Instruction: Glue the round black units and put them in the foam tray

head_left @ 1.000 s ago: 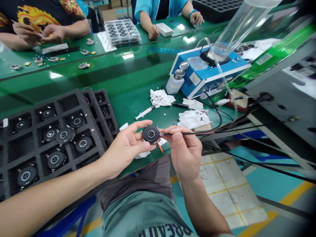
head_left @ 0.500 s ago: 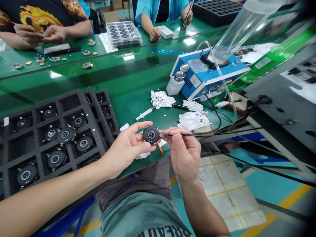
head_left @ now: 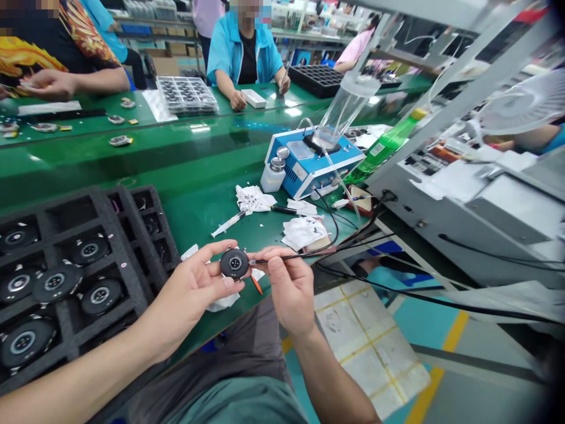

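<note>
Pinched between the fingers and thumb of my left hand is a round black watch case, its back with a pale ring and small contacts turned toward me. My right hand is closed on a thin black cable, whose small pale tip meets or nearly meets the right side of the case; exact contact is too small to tell. Left of my hands, a black foam tray holds several similar watch cases. Below the case, an orange pointed thing and white paper show on the green table.
A blue machine with a clear cylinder, a pump bottle and a green bottle stand ahead right. Crumpled wipes and a syringe lie nearer. Cables cross at right. Two co-workers sit opposite.
My view has tilted up and turned right, so everything sits further left and lower. My hands keep the watch case and cable in nearly the same hold.
</note>
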`<state>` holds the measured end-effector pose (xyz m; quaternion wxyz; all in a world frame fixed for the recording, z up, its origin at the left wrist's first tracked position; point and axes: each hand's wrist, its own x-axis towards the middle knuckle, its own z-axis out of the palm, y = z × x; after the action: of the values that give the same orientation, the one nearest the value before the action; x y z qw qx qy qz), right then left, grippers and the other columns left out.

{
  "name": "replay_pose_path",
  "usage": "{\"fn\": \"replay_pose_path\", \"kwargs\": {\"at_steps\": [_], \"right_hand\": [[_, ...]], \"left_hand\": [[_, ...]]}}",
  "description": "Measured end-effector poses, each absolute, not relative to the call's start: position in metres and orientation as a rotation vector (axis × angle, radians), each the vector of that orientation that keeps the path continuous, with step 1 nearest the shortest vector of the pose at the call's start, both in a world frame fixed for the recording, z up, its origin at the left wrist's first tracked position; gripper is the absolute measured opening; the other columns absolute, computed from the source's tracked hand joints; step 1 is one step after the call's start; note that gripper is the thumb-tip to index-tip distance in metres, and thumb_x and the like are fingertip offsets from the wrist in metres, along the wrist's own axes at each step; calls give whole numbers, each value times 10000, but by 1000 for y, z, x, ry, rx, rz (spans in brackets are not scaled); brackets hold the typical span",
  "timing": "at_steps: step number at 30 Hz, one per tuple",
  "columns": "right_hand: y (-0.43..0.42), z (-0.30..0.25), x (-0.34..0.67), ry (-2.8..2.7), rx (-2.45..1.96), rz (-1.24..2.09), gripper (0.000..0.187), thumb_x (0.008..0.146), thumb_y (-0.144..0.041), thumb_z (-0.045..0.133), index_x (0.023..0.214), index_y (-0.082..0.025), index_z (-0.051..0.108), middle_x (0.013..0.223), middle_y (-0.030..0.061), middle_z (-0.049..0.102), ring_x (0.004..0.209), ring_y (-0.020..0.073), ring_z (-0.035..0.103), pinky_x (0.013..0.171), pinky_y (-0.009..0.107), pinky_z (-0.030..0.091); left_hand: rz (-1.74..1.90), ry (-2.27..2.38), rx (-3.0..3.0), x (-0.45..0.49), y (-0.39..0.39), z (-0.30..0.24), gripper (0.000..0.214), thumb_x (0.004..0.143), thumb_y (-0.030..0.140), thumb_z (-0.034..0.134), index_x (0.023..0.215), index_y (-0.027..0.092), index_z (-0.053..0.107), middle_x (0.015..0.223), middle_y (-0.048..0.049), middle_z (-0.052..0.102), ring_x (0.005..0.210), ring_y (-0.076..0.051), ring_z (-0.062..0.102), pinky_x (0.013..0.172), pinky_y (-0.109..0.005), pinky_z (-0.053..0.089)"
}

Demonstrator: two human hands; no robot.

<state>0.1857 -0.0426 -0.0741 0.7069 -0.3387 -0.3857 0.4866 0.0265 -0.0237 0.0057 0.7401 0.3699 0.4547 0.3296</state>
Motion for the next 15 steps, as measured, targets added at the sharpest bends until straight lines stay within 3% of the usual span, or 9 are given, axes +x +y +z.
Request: {"fn": "replay_pose_path", "kwargs": {"at_steps": [15], "right_hand": [[-47,-75,186,-873,-737,1076,123,984,-236,622,982,-240,745,1002,21,743,986,187,747,912,348,597]], "left_hand": [[730,980,836,25,-27,5,633,799,133,805,1364,172,523,1197,-114,773,1065,-210,744,989,-340,534]]}}
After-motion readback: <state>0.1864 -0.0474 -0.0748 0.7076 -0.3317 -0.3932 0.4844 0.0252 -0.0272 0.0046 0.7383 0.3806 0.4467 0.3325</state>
